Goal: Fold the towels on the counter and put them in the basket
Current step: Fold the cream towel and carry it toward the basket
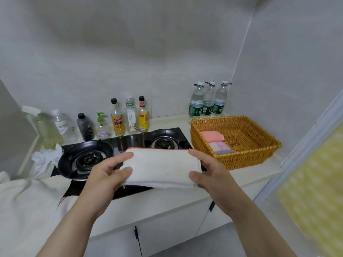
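A folded white towel [161, 166] with a thin red edge is held flat in the air above the stove. My left hand [106, 175] grips its left end, thumb on top. My right hand [209, 172] grips its right end the same way. The wicker basket [259, 154] stands on the counter to the right. Inside it, along its left side, lie a folded pink towel [211, 136], a pink checked towel [219, 145] and a grey towel [223, 151]. More white cloth [24, 201] lies heaped at the lower left.
A black two-burner gas stove [163, 141] fills the counter's middle. Sauce bottles [130, 117], a soap pump and a spray bottle [42, 127] line the back wall; three water bottles [207, 102] stand behind the basket. A crumpled white rag [44, 158] lies left of the stove.
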### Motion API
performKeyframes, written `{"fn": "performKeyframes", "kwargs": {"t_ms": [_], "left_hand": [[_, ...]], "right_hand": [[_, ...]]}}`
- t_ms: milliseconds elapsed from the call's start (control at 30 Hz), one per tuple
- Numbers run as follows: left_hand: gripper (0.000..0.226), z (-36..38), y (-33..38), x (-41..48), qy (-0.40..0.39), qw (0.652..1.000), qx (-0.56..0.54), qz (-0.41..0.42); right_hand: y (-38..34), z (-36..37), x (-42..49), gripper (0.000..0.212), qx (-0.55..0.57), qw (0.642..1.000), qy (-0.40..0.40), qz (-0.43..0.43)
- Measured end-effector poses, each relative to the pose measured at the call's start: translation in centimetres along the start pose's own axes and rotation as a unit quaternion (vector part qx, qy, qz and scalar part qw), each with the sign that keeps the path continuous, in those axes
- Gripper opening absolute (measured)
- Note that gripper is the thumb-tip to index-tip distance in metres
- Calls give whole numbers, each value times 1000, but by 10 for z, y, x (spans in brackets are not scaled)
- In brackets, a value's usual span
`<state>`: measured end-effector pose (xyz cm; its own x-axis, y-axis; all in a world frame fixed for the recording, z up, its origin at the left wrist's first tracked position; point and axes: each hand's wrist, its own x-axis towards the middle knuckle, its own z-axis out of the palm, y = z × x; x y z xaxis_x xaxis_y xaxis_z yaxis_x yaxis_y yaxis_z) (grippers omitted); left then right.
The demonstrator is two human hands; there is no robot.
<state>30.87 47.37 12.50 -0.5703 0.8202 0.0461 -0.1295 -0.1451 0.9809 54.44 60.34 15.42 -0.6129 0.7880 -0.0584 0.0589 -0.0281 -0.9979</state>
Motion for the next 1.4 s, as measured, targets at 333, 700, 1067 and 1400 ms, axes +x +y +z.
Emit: {"fn": "performKeyframes", "kwargs": {"t_ms": [333,700,1067,1400], "left_hand": [[25,55,-48,93,12,998,-48,-49],[43,106,-77,153,-7,998,17,-59],[39,166,-101,183,-9,995,56,-83],[12,254,-116,235,85,993,11,-84]], "right_hand": [[14,-70,85,50,-26,999,7,43],[20,-129,143,51,-38,996,13,76],[47,-195,184,52,1,995,27,93],[55,-280,254,53,-49,995,-9,87]]}}
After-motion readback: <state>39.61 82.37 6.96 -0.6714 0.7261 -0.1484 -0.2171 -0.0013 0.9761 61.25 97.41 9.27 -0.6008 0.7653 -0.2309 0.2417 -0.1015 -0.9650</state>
